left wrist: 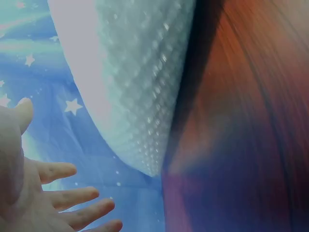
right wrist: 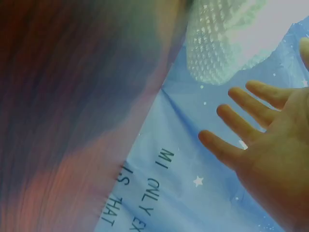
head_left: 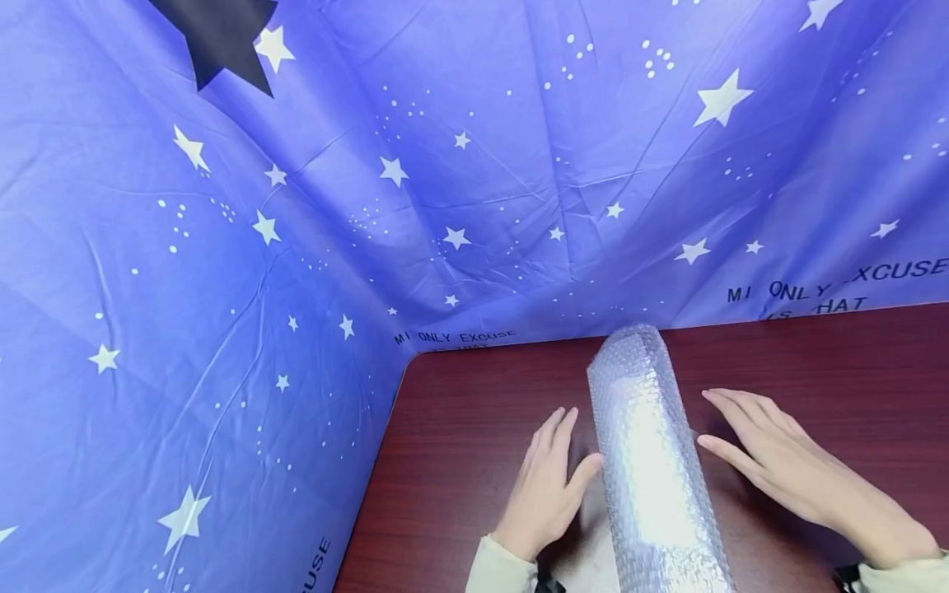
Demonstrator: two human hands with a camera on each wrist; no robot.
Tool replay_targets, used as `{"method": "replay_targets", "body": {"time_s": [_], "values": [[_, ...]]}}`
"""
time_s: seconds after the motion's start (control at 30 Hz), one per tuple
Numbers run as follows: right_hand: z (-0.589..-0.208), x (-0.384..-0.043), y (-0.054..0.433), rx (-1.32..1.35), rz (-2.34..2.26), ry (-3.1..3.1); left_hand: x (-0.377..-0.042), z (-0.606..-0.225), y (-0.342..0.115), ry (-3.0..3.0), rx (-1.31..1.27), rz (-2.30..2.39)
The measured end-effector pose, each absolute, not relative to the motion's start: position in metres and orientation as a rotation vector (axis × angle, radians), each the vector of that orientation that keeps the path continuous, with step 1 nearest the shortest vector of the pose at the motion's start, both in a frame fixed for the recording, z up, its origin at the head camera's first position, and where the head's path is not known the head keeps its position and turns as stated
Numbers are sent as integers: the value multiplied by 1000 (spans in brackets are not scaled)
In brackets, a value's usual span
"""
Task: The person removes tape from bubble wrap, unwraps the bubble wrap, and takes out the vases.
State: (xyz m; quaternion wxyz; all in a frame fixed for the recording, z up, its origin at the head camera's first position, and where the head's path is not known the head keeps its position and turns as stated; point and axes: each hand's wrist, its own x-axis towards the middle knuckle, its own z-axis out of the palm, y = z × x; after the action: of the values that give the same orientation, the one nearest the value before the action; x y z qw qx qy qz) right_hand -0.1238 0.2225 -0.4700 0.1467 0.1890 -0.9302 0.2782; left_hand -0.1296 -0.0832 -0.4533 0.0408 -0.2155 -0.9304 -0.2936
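Observation:
A long roll of clear bubble wrap [head_left: 652,461] lies on the dark red table, its far end close to the curtain. My left hand [head_left: 544,486] is to its left with the fingers extended, the thumb tip right at the roll's side. On the other side my right hand [head_left: 778,461] is held with straight fingers, the thumb a short gap away from the wrap. In the left wrist view the bubbled side of the roll [left wrist: 140,87] shows beside the spread left fingers [left wrist: 79,198]. The right wrist view shows the roll's end [right wrist: 212,53] above the spread right fingers [right wrist: 236,125].
The wood-grained table [head_left: 460,412] ends at the back against a blue curtain [head_left: 504,165] with white stars and printed letters. Another stretch of curtain [head_left: 111,288] hangs along the left side. A black star shape [head_left: 226,37] shows at the top left.

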Motion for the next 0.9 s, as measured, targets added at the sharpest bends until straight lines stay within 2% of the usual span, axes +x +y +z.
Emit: {"method": "replay_targets", "body": {"time_s": [0.6, 0.9], "values": [[-467, -127, 206, 559, 791, -2733, -122, -453, -67, -2832, -804, -994], [-471, -128, 203, 589, 720, -2695, -119, -461, -61, -2839, -883, -899]]}}
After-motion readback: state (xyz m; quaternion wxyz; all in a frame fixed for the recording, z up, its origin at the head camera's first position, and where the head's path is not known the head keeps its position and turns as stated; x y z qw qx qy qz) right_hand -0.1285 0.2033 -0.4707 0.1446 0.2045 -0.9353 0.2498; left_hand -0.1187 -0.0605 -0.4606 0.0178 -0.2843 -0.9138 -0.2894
